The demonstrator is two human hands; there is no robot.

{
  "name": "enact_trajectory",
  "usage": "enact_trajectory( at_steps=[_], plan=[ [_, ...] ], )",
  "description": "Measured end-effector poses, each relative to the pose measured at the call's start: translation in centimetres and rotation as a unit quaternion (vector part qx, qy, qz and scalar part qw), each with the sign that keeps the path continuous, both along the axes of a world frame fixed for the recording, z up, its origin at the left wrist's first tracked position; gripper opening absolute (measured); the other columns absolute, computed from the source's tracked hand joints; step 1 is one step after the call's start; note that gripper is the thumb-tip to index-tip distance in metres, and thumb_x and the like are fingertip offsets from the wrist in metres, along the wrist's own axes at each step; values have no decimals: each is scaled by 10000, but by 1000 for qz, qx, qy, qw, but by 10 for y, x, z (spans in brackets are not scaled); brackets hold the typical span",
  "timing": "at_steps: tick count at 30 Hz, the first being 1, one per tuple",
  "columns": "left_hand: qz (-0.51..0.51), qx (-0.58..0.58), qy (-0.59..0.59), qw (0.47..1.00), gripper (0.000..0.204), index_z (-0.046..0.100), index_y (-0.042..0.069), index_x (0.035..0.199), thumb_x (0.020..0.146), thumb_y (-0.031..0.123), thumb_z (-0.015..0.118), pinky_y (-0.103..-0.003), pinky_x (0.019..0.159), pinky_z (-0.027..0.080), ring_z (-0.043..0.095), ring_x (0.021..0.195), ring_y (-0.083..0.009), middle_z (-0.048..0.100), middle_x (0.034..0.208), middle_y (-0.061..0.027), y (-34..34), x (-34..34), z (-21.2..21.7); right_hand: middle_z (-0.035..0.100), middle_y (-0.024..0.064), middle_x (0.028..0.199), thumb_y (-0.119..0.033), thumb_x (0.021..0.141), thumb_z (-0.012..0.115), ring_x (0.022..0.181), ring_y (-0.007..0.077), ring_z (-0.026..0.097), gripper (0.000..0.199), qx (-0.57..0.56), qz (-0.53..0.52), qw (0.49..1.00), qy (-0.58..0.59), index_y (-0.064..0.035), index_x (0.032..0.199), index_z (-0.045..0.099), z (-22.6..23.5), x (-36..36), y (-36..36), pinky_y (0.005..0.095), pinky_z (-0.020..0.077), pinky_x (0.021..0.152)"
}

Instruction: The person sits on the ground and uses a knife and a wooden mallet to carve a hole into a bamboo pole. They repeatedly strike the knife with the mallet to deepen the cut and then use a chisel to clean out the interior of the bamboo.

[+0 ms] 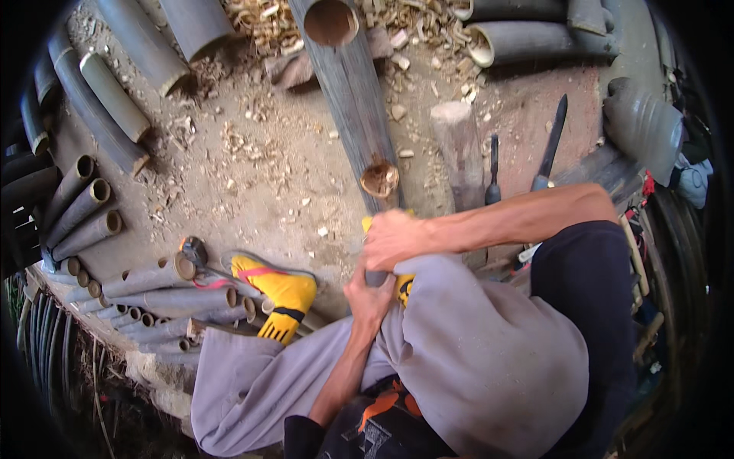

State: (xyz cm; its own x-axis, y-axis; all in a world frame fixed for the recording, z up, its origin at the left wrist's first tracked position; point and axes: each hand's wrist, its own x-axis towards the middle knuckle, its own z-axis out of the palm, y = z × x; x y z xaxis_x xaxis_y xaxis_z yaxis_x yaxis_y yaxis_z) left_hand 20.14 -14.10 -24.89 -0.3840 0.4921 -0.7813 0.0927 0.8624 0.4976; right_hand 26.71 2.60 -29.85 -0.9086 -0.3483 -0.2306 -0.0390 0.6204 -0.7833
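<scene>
My right hand (pixel 394 239) is closed at the near end of a weathered grey log (pixel 348 99), beside my raised right knee. Just below it, my left hand (pixel 367 297) is bent closed around a dark grey, rounded piece (pixel 375 278). Fingers hide most of that piece, so I cannot tell whether it is the log's end or a separate handle. The log runs away from me and has a hollowed opening near my hands and a round one farther off. Yellow cloth (pixel 405 289) shows beside my hands, partly covered by my grey trouser leg.
Two long dark blades with handles (pixel 493 172) (pixel 550 145) lie right of a short wooden billet (pixel 455 153). Cut bamboo tubes (pixel 115 96) lie at left, with more stacked near my yellow-socked left foot (pixel 283 294). Shavings (pixel 264 27) litter the ground. A clear plastic container (pixel 642 126) stands far right.
</scene>
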Motion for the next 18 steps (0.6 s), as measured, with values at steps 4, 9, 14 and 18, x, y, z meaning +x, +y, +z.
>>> enact_trajectory(
  at_steps=[4,9,14,18],
  plan=[
    [-137,22,91,986,322,641,38,894,619,152,763,-397,595,511,652,593,-296,655,692,-164,18,-70,-32,664,101,706,-153,773,588,646,260,661,143,28,-81,996,-37,-80,892,619,4,-36,13,387,499,513],
    [-401,137,162,891,293,623,86,860,593,149,727,-412,578,525,643,609,-306,643,698,-121,77,-151,-29,630,140,807,-91,785,565,826,311,642,300,36,-345,938,-17,-70,1083,554,6,-38,1,401,516,705],
    [-606,196,203,744,224,557,91,769,583,110,681,-385,525,516,629,654,-263,574,660,-65,170,-177,-6,581,142,812,15,721,581,836,325,619,375,13,-522,852,30,-32,1088,520,13,-40,15,413,514,744],
    [-723,243,212,611,89,617,82,715,632,93,649,-362,526,506,635,630,-241,629,665,-76,251,-149,16,593,184,849,40,707,624,811,372,624,436,-57,-670,736,84,-15,1120,496,13,-29,19,430,522,712]
  ],
)
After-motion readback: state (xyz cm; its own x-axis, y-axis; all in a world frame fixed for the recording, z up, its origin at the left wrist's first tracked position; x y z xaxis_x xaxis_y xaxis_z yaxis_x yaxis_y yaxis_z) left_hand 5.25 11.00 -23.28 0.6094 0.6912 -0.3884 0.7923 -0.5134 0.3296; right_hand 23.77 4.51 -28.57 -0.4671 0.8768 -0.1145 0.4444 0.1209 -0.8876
